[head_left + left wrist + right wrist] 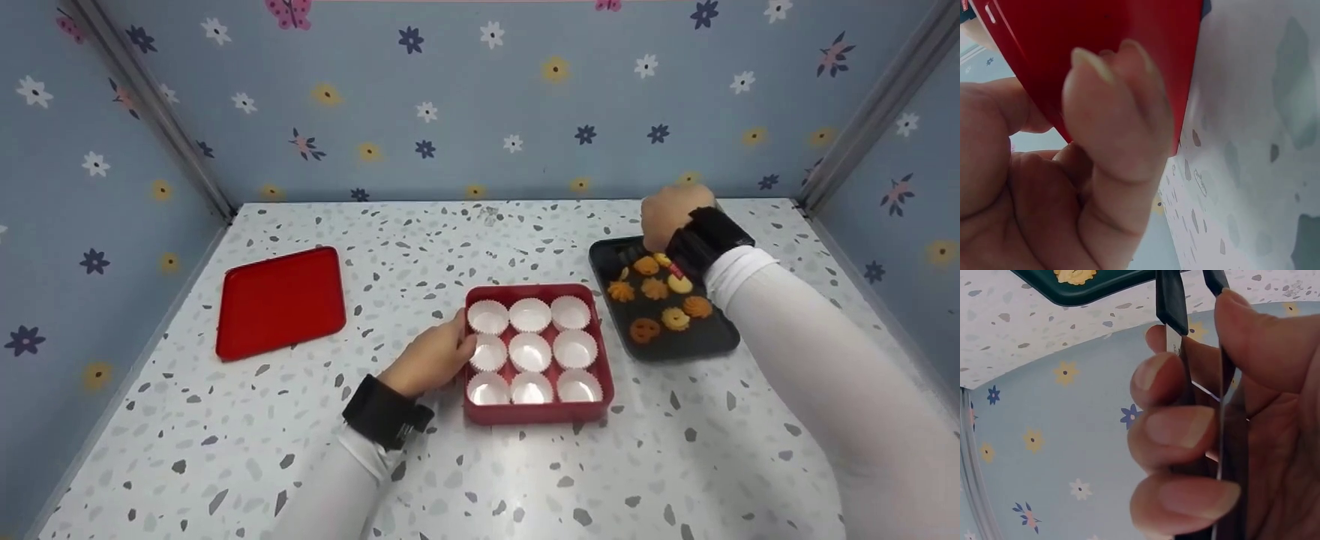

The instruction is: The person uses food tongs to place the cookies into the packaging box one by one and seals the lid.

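A red square box (534, 414) stands mid-table, holding rows of white paper cups (530, 352). At its left side my left hand (431, 356) grips the wall, thumb at the rim; the left wrist view shows curled fingers (1123, 118) against the red side. My right hand (675, 214) is above the far end of a dark tray (675, 346) of cookies (654, 289). In the right wrist view that hand holds a pair of dark-tipped tongs (1171, 304), its fingers wrapped round both arms. Whether the tips hold a cookie is out of that view.
A flat red lid (281, 304) lies on the left of the speckled table (405, 247). Blue flower-patterned panels (480, 97) close off the back and both sides. The dark tray lies just right of the red box.
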The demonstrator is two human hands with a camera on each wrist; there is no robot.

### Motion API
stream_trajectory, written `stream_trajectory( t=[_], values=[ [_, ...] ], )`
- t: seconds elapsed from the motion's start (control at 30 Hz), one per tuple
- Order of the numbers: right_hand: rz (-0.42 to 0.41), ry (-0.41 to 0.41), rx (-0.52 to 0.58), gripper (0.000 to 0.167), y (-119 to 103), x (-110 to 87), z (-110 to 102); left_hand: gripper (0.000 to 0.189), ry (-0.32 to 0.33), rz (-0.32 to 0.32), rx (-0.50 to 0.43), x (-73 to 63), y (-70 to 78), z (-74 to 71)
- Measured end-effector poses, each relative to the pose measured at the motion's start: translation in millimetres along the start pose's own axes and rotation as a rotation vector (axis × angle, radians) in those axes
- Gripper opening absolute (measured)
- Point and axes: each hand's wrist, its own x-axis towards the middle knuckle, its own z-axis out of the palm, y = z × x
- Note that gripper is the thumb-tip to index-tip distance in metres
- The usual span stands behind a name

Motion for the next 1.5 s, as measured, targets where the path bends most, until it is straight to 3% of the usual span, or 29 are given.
stream_trajectory(
  t=[0.37,0.57,0.77,0.9,1.1,1.3,1.5],
  values=[
    [-0.019,0.005,-0.086,0.018,5,-3.7,-6,0.047,0.000,-0.006,0.012,-1.0,0.3,0.1],
    [-0.010,0.035,-0.047,0.019,12,-13.9,-19,0.048,0.008,0.010,0.049,0.5,-0.2,-0.6],
    [-0.034,0.151,-0.037,0.024,7,-33.2,-42,0.042,0.026,0.039,0.074,0.5,-1.3,-0.4],
    [-0.053,0.213,-0.036,0.016,-9,-48.2,-60,0.044,0.031,0.031,0.072,0.4,-1.3,-0.1],
    [-0.076,0.175,-0.061,0.015,-47,-66.3,-76,0.043,0.014,0.030,0.052,0.6,0.3,0.8],
    [-0.166,0.189,-0.096,0.022,-89,-70.1,-66,0.049,-0.008,-0.019,-0.008,0.9,1.4,1.2],
    [-0.262,0.258,-0.108,0.016,-119,-62.7,-46,0.040,-0.003,-0.008,0.018,-1.3,-0.4,-1.0]
  ],
)
